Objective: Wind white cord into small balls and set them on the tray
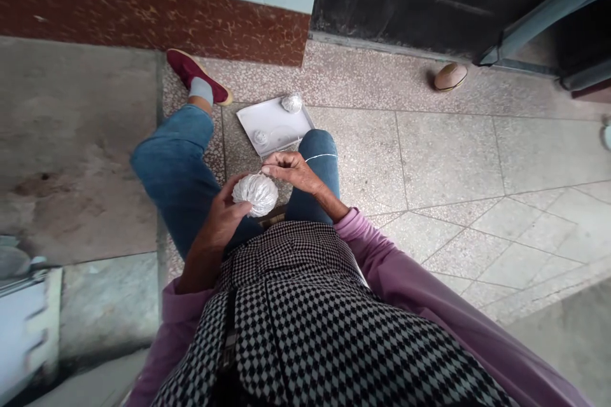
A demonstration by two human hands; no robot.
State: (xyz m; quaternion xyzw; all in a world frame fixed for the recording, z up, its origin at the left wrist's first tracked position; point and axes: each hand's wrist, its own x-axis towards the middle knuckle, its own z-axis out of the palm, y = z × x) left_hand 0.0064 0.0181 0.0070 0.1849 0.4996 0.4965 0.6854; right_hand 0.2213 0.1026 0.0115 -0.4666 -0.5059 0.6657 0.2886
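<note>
A round ball of shiny white string [258,194] rests in my left hand [220,215], with the fingers behind it and the thumb across its front. My right hand [293,172] is closed in a pinch at the ball's upper right edge, on a thin white strand [321,156]. This strand also shows lying across my right knee. Just beyond my hands, a shallow white tray [277,127] sits on the floor. In it lie a larger white ball [291,103] at the far corner and a smaller white ball [260,137] at the near left.
My knees [174,146] are spread on either side of the tray. A brown rounded object [450,77] lies on the speckled tile floor [449,146] near a dark door [382,0]. A tiled wall with a red-brown base [191,25] stands ahead. White objects [28,331] are at lower left.
</note>
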